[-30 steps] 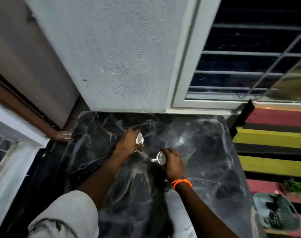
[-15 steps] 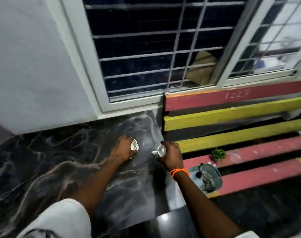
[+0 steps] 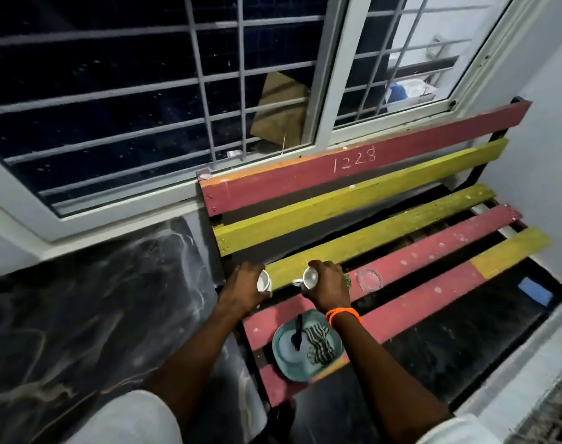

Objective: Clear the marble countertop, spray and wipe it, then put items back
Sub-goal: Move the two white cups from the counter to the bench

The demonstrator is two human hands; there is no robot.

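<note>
Left hand (image 3: 241, 288) grips a small white cup (image 3: 264, 281); right hand (image 3: 329, 288) grips a second white cup (image 3: 309, 278), rim tilted toward the camera. Both cups are above the slats at the left end of the red-and-yellow bench (image 3: 417, 219). A teal plate (image 3: 286, 354) carrying a dark spoon (image 3: 297, 333) and striped cloth (image 3: 319, 344) sits at the front-left corner. The marble countertop (image 3: 90, 302) adjoins the left end.

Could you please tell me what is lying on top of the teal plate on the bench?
On the teal plate lie a dark spoon and a striped cloth. The right wrist covers the plate's upper right rim, so anything there cannot be seen.
</note>
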